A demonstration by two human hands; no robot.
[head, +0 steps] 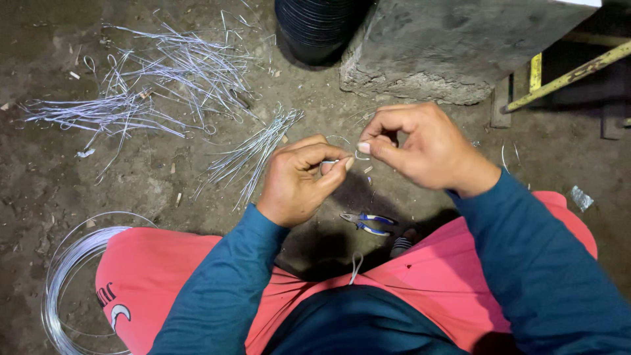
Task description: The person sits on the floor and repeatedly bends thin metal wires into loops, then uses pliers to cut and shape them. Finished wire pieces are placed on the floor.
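Note:
My left hand point(299, 176) pinches one end of a thin silver wire piece point(342, 150) between thumb and forefinger. My right hand point(420, 146) grips the other end of the same wire, which is bent into a small loop between the two hands. Both hands are held above the dirt floor, in front of my knees in pink trousers point(197, 276). Blue-handled pliers point(365, 222) lie on the ground just below the hands, untouched.
Bundles of cut wire lengths point(253, 151) and a wider scatter of them point(164, 72) lie to the left. A wire coil point(66, 276) rests at lower left. A concrete block point(453, 46), a black ribbed object point(315, 29) and a yellow bar point(572, 75) stand behind.

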